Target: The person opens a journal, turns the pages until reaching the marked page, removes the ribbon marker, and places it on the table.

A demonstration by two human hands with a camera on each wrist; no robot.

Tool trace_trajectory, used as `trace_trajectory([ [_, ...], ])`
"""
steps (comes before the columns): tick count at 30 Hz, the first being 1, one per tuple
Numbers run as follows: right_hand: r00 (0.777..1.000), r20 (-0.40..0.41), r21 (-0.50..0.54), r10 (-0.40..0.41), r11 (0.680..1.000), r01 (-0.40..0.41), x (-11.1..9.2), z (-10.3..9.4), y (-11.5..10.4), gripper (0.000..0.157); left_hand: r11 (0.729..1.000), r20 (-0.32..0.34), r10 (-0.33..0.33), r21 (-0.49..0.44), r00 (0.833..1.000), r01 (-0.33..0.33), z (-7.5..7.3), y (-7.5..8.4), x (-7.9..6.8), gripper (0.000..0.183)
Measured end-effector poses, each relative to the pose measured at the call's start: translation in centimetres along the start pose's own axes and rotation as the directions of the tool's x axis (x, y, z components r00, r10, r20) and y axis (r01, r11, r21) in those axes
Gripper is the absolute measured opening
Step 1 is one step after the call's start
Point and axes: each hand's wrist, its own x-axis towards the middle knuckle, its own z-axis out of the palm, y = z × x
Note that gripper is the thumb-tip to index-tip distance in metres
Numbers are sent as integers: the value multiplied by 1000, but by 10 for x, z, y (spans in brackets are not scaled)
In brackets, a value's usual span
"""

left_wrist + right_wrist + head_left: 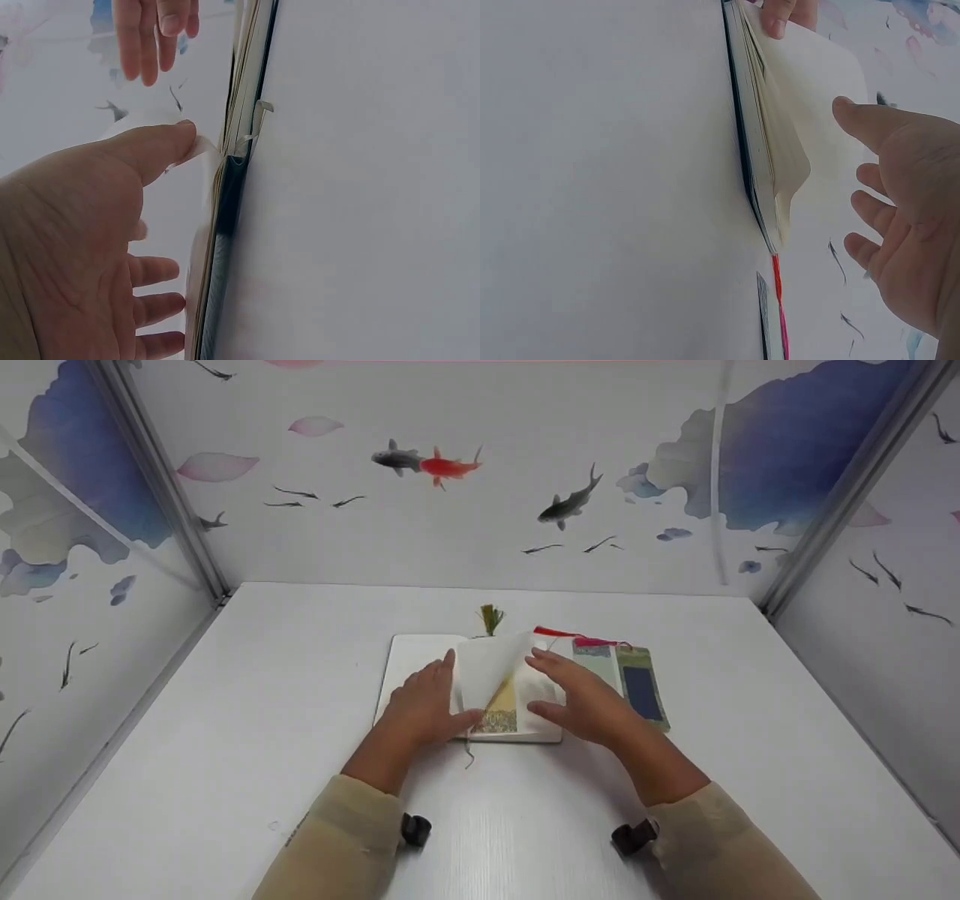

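Note:
An open notebook (411,654) with blank white pages lies on the table. One page (487,664) stands lifted and curled near its middle, above a yellowish printed bookmark (502,720). My left hand (424,705) rests on the left page, thumb reaching over the spine toward the base of the lifted page. In the left wrist view its thumb (161,142) and fingers extend toward the page edges. My right hand (589,694) hovers over the right page with fingers spread and nothing held. In the right wrist view a gap separates its thumb (855,116) from the curled page (791,154).
Right of the notebook lie a pale bookmark (598,661) and a green one (645,690) with a dark blue panel. Red tassels (555,631) lie by the far right corner. An olive tassel (490,619) sticks out at the top; a thin ribbon (469,756) hangs below.

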Motion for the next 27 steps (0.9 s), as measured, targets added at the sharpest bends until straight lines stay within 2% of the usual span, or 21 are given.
trace_trajectory([
  [5,996,88,-72,5,997,1,1,2,4,84,997,-132,-1,-71,991,-8,1,-3,3,133],
  [9,985,162,-148,65,988,-41,3,5,6,88,999,-206,5,-44,979,-14,0,-3,4,141],
  [15,974,196,-170,110,982,-77,4,8,8,89,999,-246,25,39,969,-16,-3,2,3,142],
  [20,963,239,-174,125,981,-84,3,10,8,83,994,-275,66,98,959,-40,-5,6,-1,138],
  [27,940,315,-161,134,983,-87,2,9,9,74,986,-264,105,152,959,-67,-4,8,-2,132],
])
